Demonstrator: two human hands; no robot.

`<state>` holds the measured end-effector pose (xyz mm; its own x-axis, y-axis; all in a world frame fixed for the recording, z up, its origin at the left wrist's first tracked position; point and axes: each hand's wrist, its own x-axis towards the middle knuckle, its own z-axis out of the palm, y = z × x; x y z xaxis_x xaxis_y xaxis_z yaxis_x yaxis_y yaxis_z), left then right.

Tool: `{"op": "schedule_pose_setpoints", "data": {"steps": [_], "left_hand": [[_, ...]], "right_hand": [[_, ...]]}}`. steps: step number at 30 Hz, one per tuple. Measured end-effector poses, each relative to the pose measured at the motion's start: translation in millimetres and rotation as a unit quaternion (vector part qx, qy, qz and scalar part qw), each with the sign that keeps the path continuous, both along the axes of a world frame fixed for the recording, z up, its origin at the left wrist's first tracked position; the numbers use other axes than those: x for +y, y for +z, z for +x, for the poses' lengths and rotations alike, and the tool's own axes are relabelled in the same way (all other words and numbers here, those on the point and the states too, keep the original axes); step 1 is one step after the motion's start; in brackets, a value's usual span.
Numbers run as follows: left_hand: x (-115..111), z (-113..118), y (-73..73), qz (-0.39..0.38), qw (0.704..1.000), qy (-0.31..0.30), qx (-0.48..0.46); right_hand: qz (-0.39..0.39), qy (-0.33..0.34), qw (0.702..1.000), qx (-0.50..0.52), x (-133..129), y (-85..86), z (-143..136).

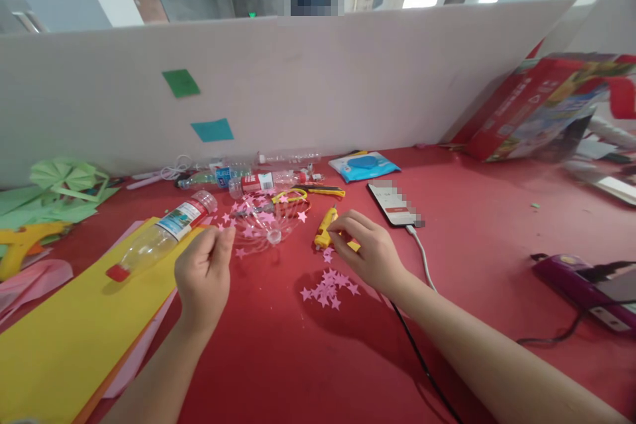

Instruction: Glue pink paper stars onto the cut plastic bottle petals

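My right hand (365, 248) rests on the red table (477, 225), its fingers closed around the handle of a small yellow glue gun (325, 226). My left hand (205, 271) is held up with thumb and fingers pinched together near a pink paper star (224, 228); whether it holds one I cannot tell. Between the hands lies a cut clear plastic bottle piece (265, 222) covered with pink stars. A heap of loose pink stars (328, 288) lies just in front of my right hand.
A clear bottle with a red cap (159, 235) lies on yellow paper (64, 338). Other bottles (258, 179), scissors, a blue wipes pack (364, 165), a charging phone (395, 204), green paper (64, 189), a red box (541, 106) and a white partition (318, 86) surround the area.
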<state>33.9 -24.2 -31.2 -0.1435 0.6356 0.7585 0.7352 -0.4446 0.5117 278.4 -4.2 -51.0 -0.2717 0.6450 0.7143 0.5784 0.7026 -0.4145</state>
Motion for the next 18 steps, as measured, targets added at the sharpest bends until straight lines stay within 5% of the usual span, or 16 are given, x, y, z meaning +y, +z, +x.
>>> {"op": "schedule_pose_setpoints", "data": {"steps": [8, 18], "left_hand": [[-0.7, 7.9, -3.5, -0.039, 0.998, -0.042, 0.03], [-4.1, 3.3, 22.0, -0.13, 0.988, -0.053, 0.069]], "right_hand": [[-0.01, 0.045, 0.998, -0.037, -8.9, 2.3, -16.1], [-0.003, 0.077, 0.989, -0.125, -5.3, 44.9, -41.9]]}}
